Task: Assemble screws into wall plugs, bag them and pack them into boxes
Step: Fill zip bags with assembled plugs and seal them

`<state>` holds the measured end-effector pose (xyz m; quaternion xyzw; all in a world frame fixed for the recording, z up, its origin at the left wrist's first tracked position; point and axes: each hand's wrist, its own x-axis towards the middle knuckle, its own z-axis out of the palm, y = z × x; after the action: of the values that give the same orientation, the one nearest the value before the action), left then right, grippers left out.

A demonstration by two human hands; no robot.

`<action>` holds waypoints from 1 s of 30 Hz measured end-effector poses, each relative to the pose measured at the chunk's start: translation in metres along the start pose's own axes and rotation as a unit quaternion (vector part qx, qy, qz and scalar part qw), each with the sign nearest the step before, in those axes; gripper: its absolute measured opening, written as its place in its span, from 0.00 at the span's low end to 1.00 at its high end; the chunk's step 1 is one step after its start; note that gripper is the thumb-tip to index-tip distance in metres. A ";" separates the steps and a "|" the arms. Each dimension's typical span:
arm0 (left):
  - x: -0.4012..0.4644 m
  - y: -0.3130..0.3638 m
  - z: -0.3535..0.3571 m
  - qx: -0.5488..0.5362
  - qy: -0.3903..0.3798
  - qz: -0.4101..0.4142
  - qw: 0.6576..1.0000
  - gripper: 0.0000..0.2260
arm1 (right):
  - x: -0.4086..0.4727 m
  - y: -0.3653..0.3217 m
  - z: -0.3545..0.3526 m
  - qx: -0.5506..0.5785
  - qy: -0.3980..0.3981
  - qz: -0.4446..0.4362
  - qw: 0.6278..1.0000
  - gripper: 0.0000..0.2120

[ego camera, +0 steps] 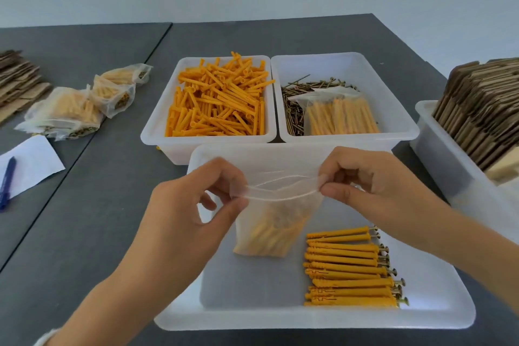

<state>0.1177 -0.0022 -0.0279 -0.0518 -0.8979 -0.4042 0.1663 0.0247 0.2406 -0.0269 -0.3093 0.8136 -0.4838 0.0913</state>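
- Head view, progress: three filled bags [84, 104] are seen on the counter [112, 205] well to the left of the fingers, and a fourth filled bag [341, 115] lies in the screw bin [345, 98] beyond them. These are judged to be finished bagging work.
- A zip bag [273, 222] holding assembled plugs is held up over the near tray [314, 317]; its mouth is seen gaping, so sealing is judged to be the step in hand.
- A row of assembled plugs with screws [351, 270] lies in the tray below the right fingers, not yet bagged.
- Loose yellow plugs [219, 98] and loose screws [293, 109] remain in the far bins, so much assembly is judged to be left.
- Flat cartons [480, 109] are stacked to the right; no packed box is seen, so boxing appears not begun.
- Fingers: the bag's left upper corner is pinched by the left hand [193, 205], the right upper corner by the right hand [362, 185]. The bag's mouth is stretched between both sets of fingers and its filled body hangs just below them.
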 end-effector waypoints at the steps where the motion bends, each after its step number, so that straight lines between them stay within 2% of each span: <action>1: 0.000 -0.002 0.002 -0.025 0.003 -0.019 1.000 0.12 | -0.003 0.001 0.006 0.019 0.020 0.002 1.000 0.07; 3: 0.003 -0.007 0.006 -0.077 -0.001 -0.066 0.995 0.15 | -0.006 0.004 0.019 0.057 0.067 0.016 0.996 0.09; 6: 0.009 -0.015 0.009 -0.179 0.004 -0.138 0.974 0.10 | -0.004 0.009 0.031 0.094 0.145 0.074 0.982 0.09; 8: 0.011 -0.016 0.010 -0.221 0.011 -0.158 0.962 0.05 | -0.002 0.011 0.035 0.105 0.178 0.103 0.973 0.07; 10: 0.011 -0.017 0.013 -0.231 0.023 -0.160 0.959 0.04 | -0.002 0.011 0.037 0.097 0.191 0.119 0.970 0.06; 18: 0.012 -0.018 0.019 -0.234 0.052 -0.171 0.956 0.04 | -0.007 0.014 0.043 0.037 0.205 0.140 0.968 0.08; 20: 0.011 -0.016 0.020 -0.212 0.071 -0.170 0.960 0.01 | -0.010 0.013 0.045 0.010 0.205 0.133 0.970 0.08; 23: 0.008 -0.015 0.024 -0.173 0.095 -0.167 0.966 0.05 | -0.014 0.010 0.048 -0.034 0.196 0.122 0.972 0.09; 29: 0.004 -0.004 0.026 -0.144 0.090 -0.128 0.977 0.07 | -0.009 -0.006 0.049 -0.146 0.166 0.047 0.974 0.05; 30: 0.003 -0.002 0.027 -0.134 0.091 -0.118 0.980 0.06 | -0.006 -0.010 0.051 -0.170 0.154 0.024 0.973 0.07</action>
<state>0.1073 0.0166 -0.0448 0.0701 -0.8167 -0.5405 0.1897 0.0567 0.2037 -0.0459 -0.2225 0.8954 -0.3777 -0.0780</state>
